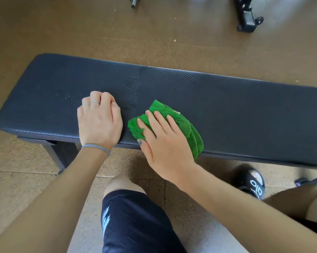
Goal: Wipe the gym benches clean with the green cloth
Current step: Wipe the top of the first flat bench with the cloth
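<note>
textured black bench (227, 106); right hand (165, 143) flat on fluffy green cloth (181, 128); left hand (99, 121) fingers curled, empty

light: bright, soft, even | shadows: faint under the worktop (227, 99) | glare: pale sheen along its far edge | blur: slight at frame edges | distortion: wide-angle bowing

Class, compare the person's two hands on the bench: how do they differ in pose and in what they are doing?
The left hand has its fingers curled under and holds nothing; the right hand lies with fingers straight and spread. The left rests on the bare bench; the right presses on the green cloth. The left wears a ring and a wristband; the right shows neither. Both lie palm down near the bench's near edge.
</note>
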`<state>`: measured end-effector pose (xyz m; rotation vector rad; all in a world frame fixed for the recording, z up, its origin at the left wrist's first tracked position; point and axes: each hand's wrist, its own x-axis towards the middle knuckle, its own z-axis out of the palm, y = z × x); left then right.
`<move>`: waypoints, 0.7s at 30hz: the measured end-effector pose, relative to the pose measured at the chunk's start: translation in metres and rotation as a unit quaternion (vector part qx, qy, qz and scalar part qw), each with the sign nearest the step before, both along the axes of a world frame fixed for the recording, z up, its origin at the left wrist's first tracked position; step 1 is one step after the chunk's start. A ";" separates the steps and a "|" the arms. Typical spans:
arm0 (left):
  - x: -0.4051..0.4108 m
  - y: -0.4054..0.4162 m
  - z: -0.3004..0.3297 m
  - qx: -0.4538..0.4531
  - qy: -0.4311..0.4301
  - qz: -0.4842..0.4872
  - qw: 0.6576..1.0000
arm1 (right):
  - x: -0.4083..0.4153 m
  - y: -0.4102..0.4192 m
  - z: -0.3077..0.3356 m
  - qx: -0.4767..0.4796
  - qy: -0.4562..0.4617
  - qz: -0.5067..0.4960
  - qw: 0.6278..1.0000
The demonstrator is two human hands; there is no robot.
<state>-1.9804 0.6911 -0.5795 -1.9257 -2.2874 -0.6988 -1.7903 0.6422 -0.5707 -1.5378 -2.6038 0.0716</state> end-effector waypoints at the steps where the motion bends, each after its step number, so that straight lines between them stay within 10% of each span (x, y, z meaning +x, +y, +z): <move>1: 0.000 0.000 0.000 0.000 -0.002 0.000 1.000 | -0.002 0.006 0.000 0.005 0.000 0.003 1.000; 10: -0.003 0.001 0.004 -0.014 -0.030 0.002 0.999 | -0.064 0.096 -0.001 -0.019 0.072 -0.076 0.994; 21: -0.002 0.001 0.003 -0.001 -0.057 0.009 0.998 | 0.013 0.047 0.015 -0.031 0.008 0.143 0.989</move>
